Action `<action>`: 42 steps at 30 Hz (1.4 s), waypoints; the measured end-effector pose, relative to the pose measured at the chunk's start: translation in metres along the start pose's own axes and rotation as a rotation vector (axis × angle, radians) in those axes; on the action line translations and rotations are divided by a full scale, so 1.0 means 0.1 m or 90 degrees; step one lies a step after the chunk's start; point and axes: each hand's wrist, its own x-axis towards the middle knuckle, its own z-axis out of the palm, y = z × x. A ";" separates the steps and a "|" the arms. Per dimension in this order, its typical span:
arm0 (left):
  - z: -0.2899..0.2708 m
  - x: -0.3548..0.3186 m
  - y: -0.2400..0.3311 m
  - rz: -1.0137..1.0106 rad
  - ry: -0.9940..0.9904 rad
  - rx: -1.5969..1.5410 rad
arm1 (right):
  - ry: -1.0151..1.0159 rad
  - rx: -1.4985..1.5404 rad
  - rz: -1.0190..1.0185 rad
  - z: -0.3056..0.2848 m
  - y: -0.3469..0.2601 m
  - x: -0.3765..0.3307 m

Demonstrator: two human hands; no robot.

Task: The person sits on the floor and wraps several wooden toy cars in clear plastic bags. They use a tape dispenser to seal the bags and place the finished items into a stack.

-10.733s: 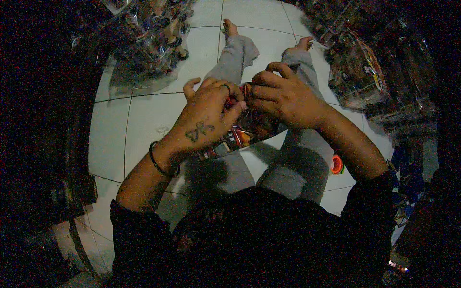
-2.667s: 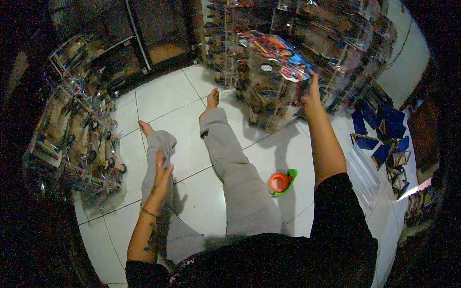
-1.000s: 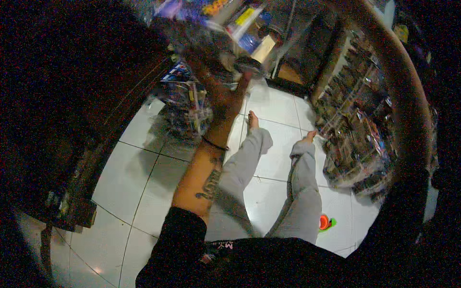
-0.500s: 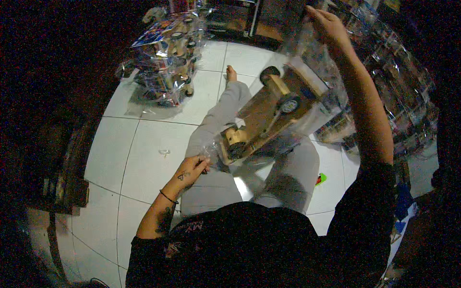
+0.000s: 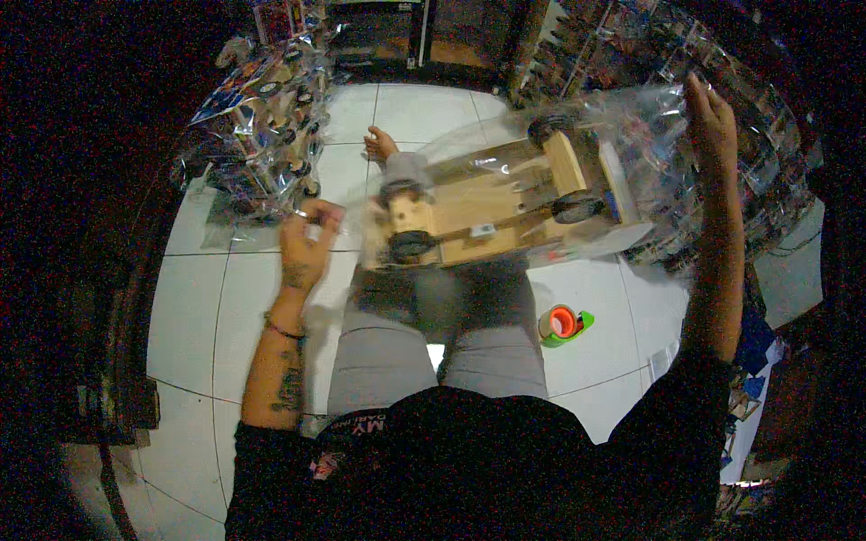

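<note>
A wooden toy truck with black wheels hangs underside up over my lap, inside a clear plastic bag. My right hand is closed on the bag's gathered far-right end, well beyond the truck. At the truck's left end, my left hand is closed in a pinch beside the bag's other end. The film between those fingers is thin and blurred, but it appears to be the bag's corner. The truck itself is touched by neither hand.
A stack of bagged wooden toys stands on the white tiled floor at far left. More bagged toys are piled along the right. A green tape dispenser with an orange core lies on the floor right of my legs.
The bagged truck has swung from a steep slant to nearly level. My left hand has moved away and left, my right hand right and nearer. The tape dispenser shows more fully.
</note>
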 end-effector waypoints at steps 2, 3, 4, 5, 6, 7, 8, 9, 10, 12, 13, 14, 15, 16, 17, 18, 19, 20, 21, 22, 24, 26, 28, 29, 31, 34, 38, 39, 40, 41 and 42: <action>-0.49 0.12 0.24 0.060 0.047 0.045 | -0.096 -0.077 0.046 -0.10 0.37 -0.09; -0.68 0.17 0.34 0.042 0.052 0.060 | -0.143 -0.091 0.089 -0.11 0.57 -0.19; -0.86 0.20 0.44 0.044 0.030 0.070 | -0.198 -0.036 0.195 -0.13 0.72 -0.27; -0.95 0.18 0.49 -0.009 0.019 0.087 | -0.127 0.053 0.200 -0.07 0.90 -0.44; -1.04 0.12 0.57 -0.024 0.020 0.111 | -0.091 0.106 0.254 -0.02 1.00 -0.56; -1.06 0.09 0.58 -0.007 0.020 0.114 | -0.072 0.140 0.261 0.09 1.09 -0.71; -1.06 0.01 0.59 0.011 0.021 0.174 | -0.113 0.261 0.366 0.19 1.14 -0.85; -1.03 -0.05 0.57 -0.018 0.026 0.164 | -0.167 0.377 0.410 0.29 1.17 -0.99; -0.99 -0.11 0.55 -0.022 0.038 0.146 | -0.179 0.555 0.402 0.38 1.17 -1.15; -0.94 -0.18 0.46 -0.059 0.086 0.106 | -0.344 1.003 0.278 0.58 1.15 -1.45; -0.92 -0.20 0.41 -0.022 0.081 0.067 | -0.460 1.030 0.201 0.69 1.12 -1.54; -0.92 -0.20 0.37 -0.025 0.089 0.053 | -0.503 0.832 0.175 0.78 1.10 -1.61; -0.91 -0.19 0.33 -0.030 0.098 0.042 | -0.545 0.558 0.154 0.85 1.07 -1.63; -0.92 -0.17 0.30 -0.002 0.083 0.070 | -0.525 0.360 0.090 0.94 1.03 -1.64; -0.93 -0.16 0.27 0.000 0.062 0.045 | -0.476 0.179 0.034 0.99 1.00 -1.61; -0.94 -0.14 0.24 -0.004 0.061 0.023 | -0.483 0.204 -0.076 1.06 0.95 -1.56; -0.94 -0.13 0.22 -0.011 0.065 0.007 | -0.495 0.191 -0.182 1.11 0.90 -1.50; -0.95 -0.12 0.20 -0.002 0.069 -0.008 | -0.552 0.162 -0.195 1.15 0.85 -1.44; -0.96 -0.11 0.17 0.004 0.078 -0.017 | -0.547 0.149 -0.190 1.18 0.79 -1.38; -0.97 -0.11 0.15 0.008 0.089 -0.025 | -0.545 0.138 -0.186 1.21 0.74 -1.33; -0.98 -0.12 0.11 -0.010 0.089 -0.002 | -0.572 0.120 -0.153 1.27 0.64 -1.27; -1.02 -0.08 0.07 -0.025 0.098 -0.003 | -0.555 0.057 -0.306 1.34 0.57 -1.23; -1.02 -0.05 0.03 -0.024 0.109 -0.038 | -0.561 0.165 -0.272 1.41 0.55 -1.23; -1.00 -0.04 0.01 -0.093 0.124 -0.121 | -0.583 0.178 -0.175 1.46 0.55 -1.23; -0.94 -0.02 0.00 0.052 0.149 -0.183 | -0.556 0.190 -0.255 1.49 0.57 -1.24; -0.85 -0.01 -0.02 0.068 0.145 -0.087 | -0.570 0.161 -0.291 1.49 0.59 -1.26; -0.84 -0.01 -0.03 -0.006 0.257 0.118 | -0.521 0.132 -0.300 1.39 0.59 -1.28; -0.88 0.00 -0.04 0.035 0.271 0.172 | -0.527 0.143 -0.324 1.36 0.59 -1.27; -0.91 0.01 -0.05 0.073 0.282 0.225 | -0.555 0.214 -0.243 1.33 0.60 -1.27; -0.96 0.03 -0.08 0.069 0.268 0.221 | -0.604 0.308 -0.192 1.30 0.62 -1.26; -0.99 0.03 -0.09 0.064 0.253 0.216 | -0.608 0.360 -0.155 1.27 0.65 -1.26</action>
